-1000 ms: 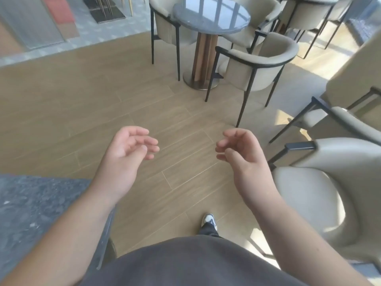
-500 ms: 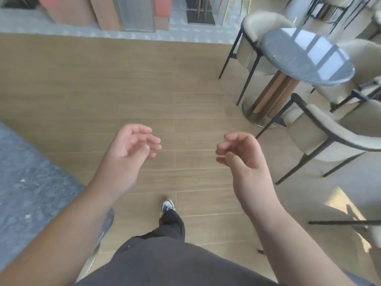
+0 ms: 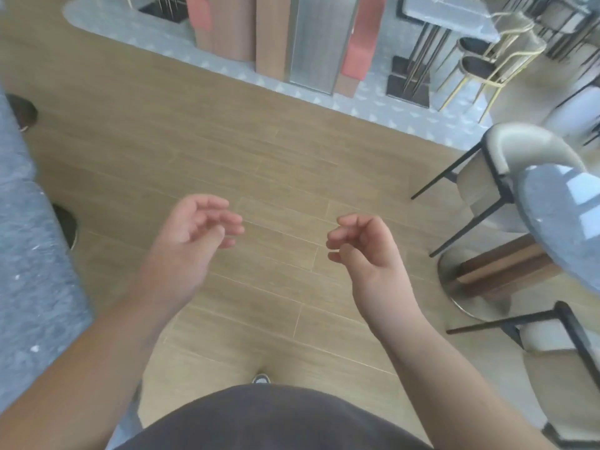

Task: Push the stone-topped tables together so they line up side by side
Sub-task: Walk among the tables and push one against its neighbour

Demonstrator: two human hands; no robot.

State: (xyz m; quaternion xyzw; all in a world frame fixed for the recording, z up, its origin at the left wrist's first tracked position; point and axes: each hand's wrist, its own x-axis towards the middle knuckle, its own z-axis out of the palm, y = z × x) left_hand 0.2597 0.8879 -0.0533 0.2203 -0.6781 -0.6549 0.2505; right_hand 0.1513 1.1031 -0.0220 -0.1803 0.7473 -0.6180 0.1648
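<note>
Stone slab (image 3: 29, 254) lay at my left, round table (image 3: 565, 222) at my right, well apart.
Head view: my left hand (image 3: 191, 235) and right hand (image 3: 363, 248) hung loosely curled, grasping nothing; since a second earlier my view had swung left, shifting the round table rightward, nothing pushed yet.

arms: bare, no sleeves in view | top (image 3: 276, 420): dark grey-brown | shoe (image 3: 261, 379): grey-white toe
</note>
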